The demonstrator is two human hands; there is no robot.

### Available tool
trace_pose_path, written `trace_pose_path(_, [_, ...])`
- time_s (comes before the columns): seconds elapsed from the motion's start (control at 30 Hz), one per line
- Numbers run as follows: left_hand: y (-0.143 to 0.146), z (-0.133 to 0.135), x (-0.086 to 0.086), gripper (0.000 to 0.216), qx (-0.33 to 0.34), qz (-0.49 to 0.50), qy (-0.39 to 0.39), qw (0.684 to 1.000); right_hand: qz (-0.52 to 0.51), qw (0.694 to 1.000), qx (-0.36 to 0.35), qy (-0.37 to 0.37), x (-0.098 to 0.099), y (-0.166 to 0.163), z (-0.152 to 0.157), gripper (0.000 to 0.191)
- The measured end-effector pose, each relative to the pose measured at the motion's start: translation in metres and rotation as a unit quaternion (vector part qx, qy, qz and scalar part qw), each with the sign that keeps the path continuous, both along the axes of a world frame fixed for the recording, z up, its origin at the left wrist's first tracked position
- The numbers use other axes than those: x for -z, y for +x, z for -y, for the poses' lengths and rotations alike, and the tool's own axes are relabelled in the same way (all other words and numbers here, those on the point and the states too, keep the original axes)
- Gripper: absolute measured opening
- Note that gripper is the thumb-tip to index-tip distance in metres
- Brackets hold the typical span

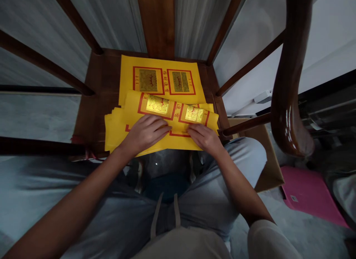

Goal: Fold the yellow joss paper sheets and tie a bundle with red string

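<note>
A yellow sheet of joss paper (171, 118) with red print and two shiny gold foil patches curls up along its far edge. My left hand (147, 133) is closed on its left half, fingertips pressed into the curl. On the right half, my right hand (206, 138) pinches the same curl, its thumb hidden. More yellow sheets (111, 130) lie fanned beneath, sticking out at the left and over the near edge of the chair seat. Behind them a flat joss paper sheet (126, 79) shows two duller gold patches in red frames.
The papers lie on a dark wooden chair seat (96, 73) with slats behind. A curved armrest (289, 84) rises at the right. Below it are a cardboard box (268, 158) and a pink plastic object (308, 192) on the floor. My knees flank the seat's front.
</note>
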State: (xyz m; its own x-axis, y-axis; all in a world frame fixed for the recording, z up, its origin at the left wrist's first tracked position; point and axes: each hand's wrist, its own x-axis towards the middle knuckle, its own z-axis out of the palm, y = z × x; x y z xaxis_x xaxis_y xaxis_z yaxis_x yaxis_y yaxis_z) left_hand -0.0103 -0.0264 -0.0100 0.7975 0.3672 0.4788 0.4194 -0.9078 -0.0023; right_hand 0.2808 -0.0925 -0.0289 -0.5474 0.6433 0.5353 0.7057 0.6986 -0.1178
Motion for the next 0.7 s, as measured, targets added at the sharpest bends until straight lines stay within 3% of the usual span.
trace_pose_path(0.17, [-0.0001,0.0023,-0.0035,0.028,0.002,-0.009,-0.013,1.0,-0.028,0.999,0.008,0.043,-0.0058,-0.0007,-0.0004,0.02])
trace_pose_path(0.7, [0.0,0.0033,-0.0029,0.025,0.011,0.021,-0.044,0.999,-0.022,0.999,0.024,-0.021,0.0009,0.0022,0.0019,0.022])
